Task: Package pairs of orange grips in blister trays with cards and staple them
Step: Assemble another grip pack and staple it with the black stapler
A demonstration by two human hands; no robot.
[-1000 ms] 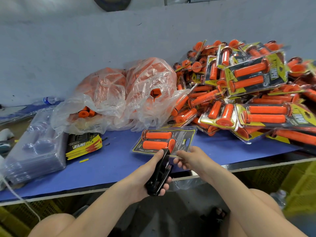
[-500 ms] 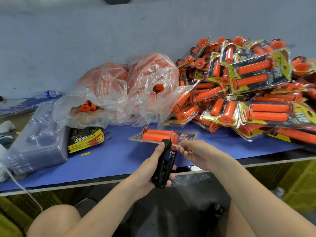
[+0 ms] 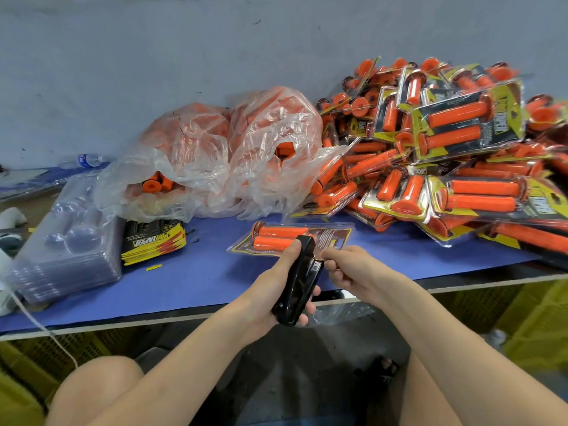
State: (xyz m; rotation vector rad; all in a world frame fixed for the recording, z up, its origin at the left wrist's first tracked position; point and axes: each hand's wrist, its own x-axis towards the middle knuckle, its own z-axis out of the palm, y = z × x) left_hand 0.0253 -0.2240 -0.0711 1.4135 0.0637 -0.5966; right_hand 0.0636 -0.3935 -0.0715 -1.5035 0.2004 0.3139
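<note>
My left hand [image 3: 276, 290] wraps the black stapler [image 3: 302, 281]; my right hand [image 3: 349, 269] pinches the blister pack [image 3: 285, 238] by its near edge. If the pack slips, the staple could miss.

1. Far left on table [image 3: 215, 281]: tray stack [image 3: 61, 241]; card stack [image 3: 153, 242] just right of it.
2. Behind, centre: bags of grips [image 3: 233, 155].
3. Right: finished packs [image 3: 455, 155], heaped.
4. Front centre: single pack [image 3: 285, 238].

Both bare arms reach forward, side by side. The left hand [image 3: 273, 290] grips a black stapler [image 3: 302, 272], thumb up along its side. Just right of it, the right hand [image 3: 349, 269] curls its fingers and pinches the pack [image 3: 276, 238] by its near edge.
</note>
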